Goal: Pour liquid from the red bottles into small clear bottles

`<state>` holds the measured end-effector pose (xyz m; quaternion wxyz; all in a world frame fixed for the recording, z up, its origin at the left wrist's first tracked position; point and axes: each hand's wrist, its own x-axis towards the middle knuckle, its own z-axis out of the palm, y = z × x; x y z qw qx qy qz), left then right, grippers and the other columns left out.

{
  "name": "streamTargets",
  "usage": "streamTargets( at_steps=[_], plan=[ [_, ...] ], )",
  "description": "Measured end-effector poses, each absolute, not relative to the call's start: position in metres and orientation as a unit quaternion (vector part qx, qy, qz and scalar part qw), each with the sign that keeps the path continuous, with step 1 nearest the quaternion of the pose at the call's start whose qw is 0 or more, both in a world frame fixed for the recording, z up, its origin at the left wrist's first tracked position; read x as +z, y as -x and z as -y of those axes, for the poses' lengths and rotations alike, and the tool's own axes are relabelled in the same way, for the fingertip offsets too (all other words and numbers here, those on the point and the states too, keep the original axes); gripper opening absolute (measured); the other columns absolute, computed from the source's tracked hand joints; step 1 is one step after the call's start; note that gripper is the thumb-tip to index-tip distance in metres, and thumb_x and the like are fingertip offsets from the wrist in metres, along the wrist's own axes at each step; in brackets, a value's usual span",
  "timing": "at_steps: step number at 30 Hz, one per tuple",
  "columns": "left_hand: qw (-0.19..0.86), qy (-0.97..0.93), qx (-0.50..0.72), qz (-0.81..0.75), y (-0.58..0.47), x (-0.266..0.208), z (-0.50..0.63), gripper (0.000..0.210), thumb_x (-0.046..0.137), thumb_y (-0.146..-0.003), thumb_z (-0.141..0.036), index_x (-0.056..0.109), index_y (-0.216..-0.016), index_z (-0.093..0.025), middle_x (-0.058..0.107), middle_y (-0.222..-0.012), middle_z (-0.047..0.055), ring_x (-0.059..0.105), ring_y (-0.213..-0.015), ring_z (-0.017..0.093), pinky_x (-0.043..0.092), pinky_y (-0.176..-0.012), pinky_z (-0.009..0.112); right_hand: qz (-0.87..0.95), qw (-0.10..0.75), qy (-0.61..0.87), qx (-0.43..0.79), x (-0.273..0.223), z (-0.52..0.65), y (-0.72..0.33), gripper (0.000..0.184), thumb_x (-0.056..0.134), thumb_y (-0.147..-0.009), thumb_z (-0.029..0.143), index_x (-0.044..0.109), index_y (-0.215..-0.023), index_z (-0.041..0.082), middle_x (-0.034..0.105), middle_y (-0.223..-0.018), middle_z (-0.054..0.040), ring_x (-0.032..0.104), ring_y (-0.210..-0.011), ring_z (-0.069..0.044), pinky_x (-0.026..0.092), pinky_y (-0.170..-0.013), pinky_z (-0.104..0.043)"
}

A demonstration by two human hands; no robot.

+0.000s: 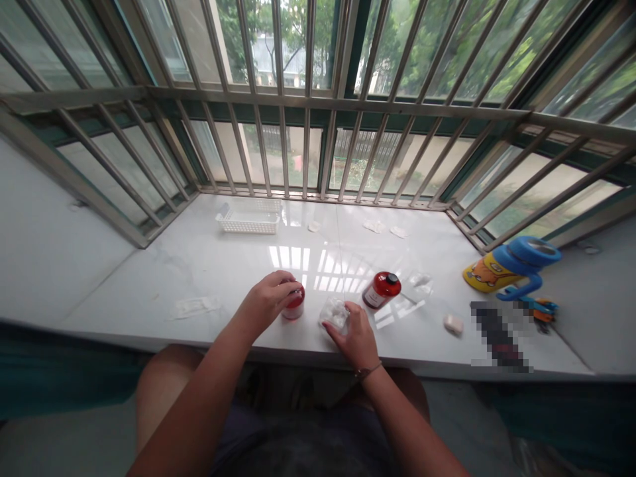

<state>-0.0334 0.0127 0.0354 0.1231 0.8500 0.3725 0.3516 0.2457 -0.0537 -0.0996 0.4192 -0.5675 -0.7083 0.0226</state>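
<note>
My left hand is closed, its fingers curled over the top of a small see-through jar of red liquid on the white sill. The fingertips are partly hidden, so whether they reach inside the rim cannot be seen. Thumb and fingers of my right hand grip the near side of a clear plastic bag with white, cotton-like stuff in it. Just beyond that hand stands a red bottle with a black cap and a pale label.
A white perforated basket sits near the window bars. Flat white pieces lie along the back. To the right are a yellow-and-blue bottle, a small pinkish block and a blurred-out dark object. A clear wrapper lies left.
</note>
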Motion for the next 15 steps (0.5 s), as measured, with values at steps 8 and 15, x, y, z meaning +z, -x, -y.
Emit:
streamTargets(
  at_steps=[8,15],
  plan=[
    [0.196,-0.786,0.399,-0.431,0.03,0.023,-0.006,0.022,0.067,-0.101,-0.029,0.073,-0.122,-0.025,0.079,-0.118,0.008,0.075,-0.109,0.024,0.062,-0.099,0.04,0.709,0.42,0.566,0.019,-0.1,0.054,-0.246,0.064,0.074,-0.096,0.059,0.048,-0.142,0.023,0.067,-0.124,-0.0149,0.067,-0.114,-0.033,0.061,-0.098,-0.056],
    [0.296,-0.721,0.427,-0.458,0.016,0.021,0.005,0.029,0.063,-0.1,-0.028,0.068,-0.128,-0.027,0.075,-0.135,0.007,0.071,-0.126,0.024,0.055,-0.113,0.042,0.712,0.417,0.565,0.012,-0.1,0.054,-0.245,0.065,0.075,-0.095,0.057,0.047,-0.142,0.022,0.066,-0.124,-0.0157,0.066,-0.114,-0.033,0.061,-0.1,-0.057]
  ],
)
